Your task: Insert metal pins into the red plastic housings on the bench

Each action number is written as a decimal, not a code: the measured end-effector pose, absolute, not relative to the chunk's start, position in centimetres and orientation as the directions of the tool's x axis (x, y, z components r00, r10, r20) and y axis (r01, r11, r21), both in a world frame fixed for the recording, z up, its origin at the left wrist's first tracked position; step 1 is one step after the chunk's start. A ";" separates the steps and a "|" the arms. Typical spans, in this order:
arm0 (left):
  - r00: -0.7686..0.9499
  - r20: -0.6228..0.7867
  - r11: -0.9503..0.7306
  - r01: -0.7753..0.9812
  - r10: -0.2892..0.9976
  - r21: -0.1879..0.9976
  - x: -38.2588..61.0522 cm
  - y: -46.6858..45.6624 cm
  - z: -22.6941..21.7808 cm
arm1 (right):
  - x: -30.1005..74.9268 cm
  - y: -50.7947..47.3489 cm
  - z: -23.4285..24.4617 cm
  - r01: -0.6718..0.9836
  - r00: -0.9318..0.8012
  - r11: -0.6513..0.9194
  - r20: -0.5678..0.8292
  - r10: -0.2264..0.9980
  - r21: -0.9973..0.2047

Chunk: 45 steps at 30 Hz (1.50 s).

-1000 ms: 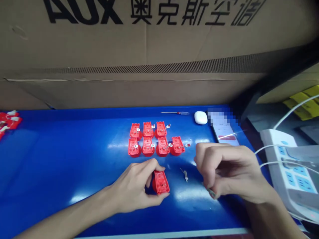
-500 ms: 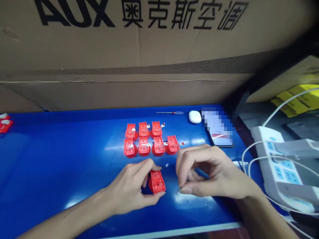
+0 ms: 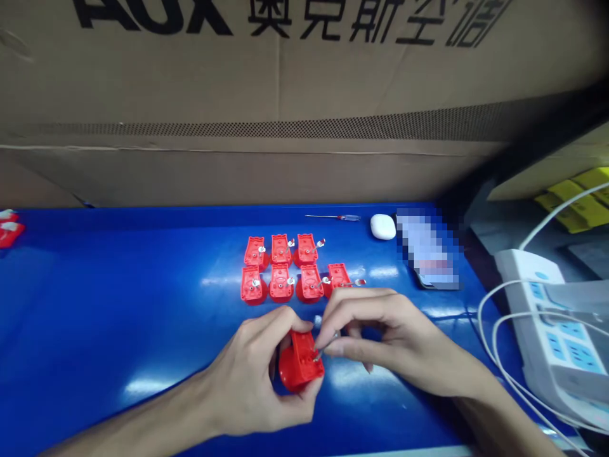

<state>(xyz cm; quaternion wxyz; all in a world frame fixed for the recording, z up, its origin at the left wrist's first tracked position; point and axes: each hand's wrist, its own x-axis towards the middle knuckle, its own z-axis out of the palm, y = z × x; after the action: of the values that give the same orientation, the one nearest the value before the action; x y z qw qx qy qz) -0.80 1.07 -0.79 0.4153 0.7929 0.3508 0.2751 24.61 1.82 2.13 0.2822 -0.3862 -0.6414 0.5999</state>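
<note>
My left hand (image 3: 266,371) grips a red plastic housing (image 3: 301,363) between thumb and fingers, its hollow side tilted toward the right. Pinched in my right hand (image 3: 380,330) is a thin metal pin (image 3: 327,344), its lower tip at the housing's inner face; whether the tip sits in the hole I cannot tell. Beyond my hands stand several similar red housings (image 3: 280,283) in two rows, each with a small metal piece with a pale or red end sticking out. My right fingers partly cover the nearest right housing (image 3: 338,277).
A small screwdriver (image 3: 349,218), a white rounded case (image 3: 383,226) and a phone (image 3: 435,279) lie at the back right of the blue table (image 3: 118,317). A white power strip (image 3: 547,317) with cables stands at right. Red-and-white parts (image 3: 9,231) lie far left; a cardboard box (image 3: 214,82) walls the back.
My right hand has moved left to the housing, bringing the metal pin against it. My left hand has tilted the housing, so its round side shows more. The view has shifted slightly.
</note>
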 end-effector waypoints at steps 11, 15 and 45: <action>0.543 0.119 -0.325 0.302 0.832 0.896 -0.5 0.7 -1.1 | 25.1 2.1 1.7 0.247 -0.564 0.034 -0.115 0.818 -0.969; 0.555 0.120 -0.332 0.299 0.823 0.895 -0.5 0.8 -1.2 | 24.9 2.2 1.6 0.273 -0.575 0.075 -0.100 0.812 -0.959; 0.581 0.099 -0.342 0.326 0.808 0.881 -0.6 1.0 -2.1 | 24.6 2.2 1.9 0.354 -0.598 0.181 -0.073 0.798 -0.918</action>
<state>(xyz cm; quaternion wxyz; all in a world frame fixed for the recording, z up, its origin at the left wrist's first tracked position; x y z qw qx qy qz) -0.63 1.03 -2.12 0.4404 0.7723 0.3671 0.2735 24.61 2.17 1.86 0.2193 -0.3909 -0.7366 0.5065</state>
